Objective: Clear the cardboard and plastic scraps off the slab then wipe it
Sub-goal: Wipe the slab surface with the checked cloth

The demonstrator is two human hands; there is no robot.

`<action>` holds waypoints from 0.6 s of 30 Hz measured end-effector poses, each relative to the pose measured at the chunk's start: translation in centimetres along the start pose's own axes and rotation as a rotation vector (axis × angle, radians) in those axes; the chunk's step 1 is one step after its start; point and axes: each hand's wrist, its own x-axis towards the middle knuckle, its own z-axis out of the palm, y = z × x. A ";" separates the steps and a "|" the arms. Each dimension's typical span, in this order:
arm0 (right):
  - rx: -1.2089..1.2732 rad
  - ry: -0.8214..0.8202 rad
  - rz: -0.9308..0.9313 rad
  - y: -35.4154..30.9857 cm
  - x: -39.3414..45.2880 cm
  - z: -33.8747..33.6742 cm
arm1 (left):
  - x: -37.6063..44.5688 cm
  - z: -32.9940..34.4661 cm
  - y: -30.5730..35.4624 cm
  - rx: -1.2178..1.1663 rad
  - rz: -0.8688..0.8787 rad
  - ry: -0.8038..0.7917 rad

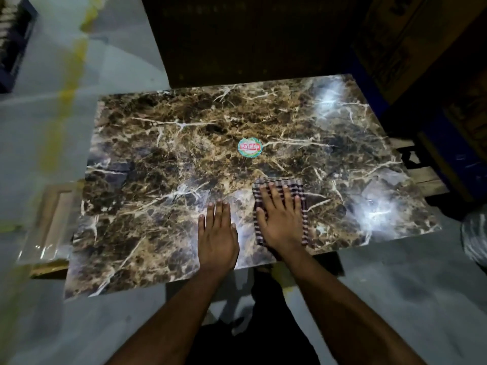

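Right hand [280, 219] presses a checked cloth [295, 187] flat, fingers spread, below the round sticker [250, 147].
Left hand [218, 234] rests open beside it; slab [158, 154] looks scrap-free, so wiping is under way.

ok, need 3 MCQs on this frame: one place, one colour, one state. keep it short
1. Where on the slab is the round sticker?
A. near the middle
B. at the near left corner
C. under the cloth

2. What pattern does the cloth show?
A. plain yellow
B. dark and white check
C. solid green

3. How does the right hand meet the cloth?
A. pinches one corner and lifts it
B. hovers clear of it
C. presses flat on it, fingers spread

Answers:
1. A, the sticker sits about mid-slab, beyond both hands.
2. B, dark and pale stripes cross around the fingers.
3. C, the palm lies on the cloth, while the left hand rests flat on bare slab beside it.
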 end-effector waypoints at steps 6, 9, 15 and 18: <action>-0.015 -0.044 -0.190 3.6 -2.7 -0.7 | 2.8 0.3 2.4 0.012 0.014 0.004; -0.029 -0.013 -0.135 5.6 1.8 -1.3 | 5.0 -0.2 3.5 -0.010 0.067 -0.019; -0.015 -0.073 -0.195 3.3 6.2 -1.5 | 9.6 -0.8 5.0 -0.034 0.055 -0.013; -0.063 -0.105 -0.347 7.2 7.0 -2.4 | 11.4 -0.9 5.0 -0.048 0.035 -0.007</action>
